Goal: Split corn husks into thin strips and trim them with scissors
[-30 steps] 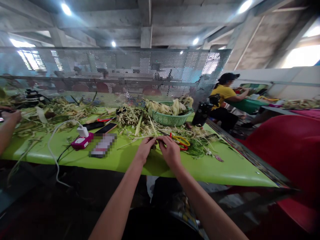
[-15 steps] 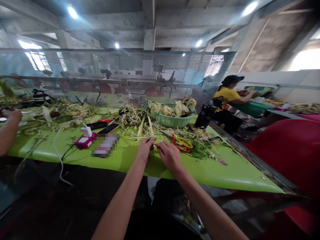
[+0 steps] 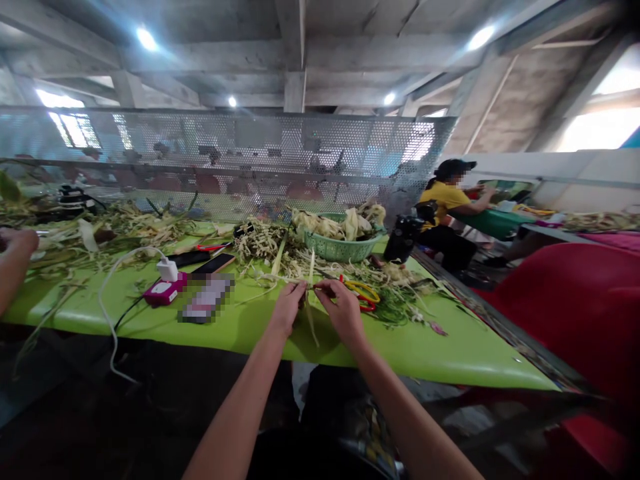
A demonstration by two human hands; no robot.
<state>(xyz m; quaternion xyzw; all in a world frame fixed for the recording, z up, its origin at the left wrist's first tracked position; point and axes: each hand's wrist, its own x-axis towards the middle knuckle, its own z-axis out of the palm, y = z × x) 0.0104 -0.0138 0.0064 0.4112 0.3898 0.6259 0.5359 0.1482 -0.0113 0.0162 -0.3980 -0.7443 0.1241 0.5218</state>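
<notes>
From where I stand, the biggest thing is the long grey screen of perforated metal point(image 3: 250, 143) rising behind everything. In front of it runs a wide counter point(image 3: 440, 353) with a glossy lime-green covering. A rounded red chair point(image 3: 565, 287) stands at its right, and beyond that a co-worker in a yellow top and dark cap point(image 3: 445, 200) sits at another work place.

A broad, loose spread of dry, straw-coloured plant matter point(image 3: 135, 227) covers the far left of the counter, with another person's hand point(image 3: 20, 241) at its edge. Behind the working hands sits a pale green, openwork plastic basket point(image 3: 343, 250) piled with crumpled, cream-coloured husks point(image 3: 355, 223).

The person's left hand point(image 3: 290, 307) and right hand point(image 3: 343, 308) are raised above the counter, fingertips nearly meeting. Just beside the right one lie scissors with red and yellow handles point(image 3: 367, 291); to the left sits a magenta power block point(image 3: 163, 290) with a white charger point(image 3: 167, 269) plugged in.

Smallest is a pale, narrow plant strip point(image 3: 311, 267), roughly upright between the hands, its lower end hanging down. Each grip is narrow, pinched on it around the middle.
</notes>
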